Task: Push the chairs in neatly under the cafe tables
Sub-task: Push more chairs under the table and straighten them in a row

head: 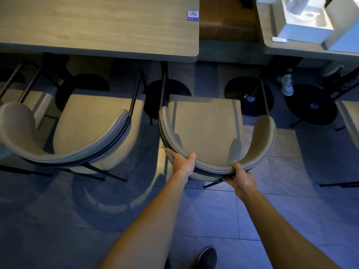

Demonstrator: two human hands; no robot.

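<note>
While both arms reach forward and down, the left hand [181,162] grips the curved backrest [213,167] of the middle chair [206,129] at its rear left, thumb hooked over the top edge and fingers wrapped round the outer face. The right hand [240,178] holds the same backrest at the rear right, with the thumb on top and the fingers curled underneath behind the padding. The chair stands on the tiled floor [77,220] facing the long wooden table [97,26], by that table's near right corner. Its whole beige seat shows in front of the table's near edge, not tucked beneath. Just ahead of the seat are two dark round table bases [250,94], one at each front corner. To the left stands a second chair [93,123] of the same kind, turned a little askew to the near edge, and a third chair [349,117] is cut off by the right side of the view. A blue-bordered code sticker [193,15] lies close to the table's right edge. A neighbouring table [272,49] to the right carries a pale open box [303,26] near its near edge. A light shoe [286,84] shows beneath that table, and a dark shoe [206,257] stands on the floor between the forearms.
</note>
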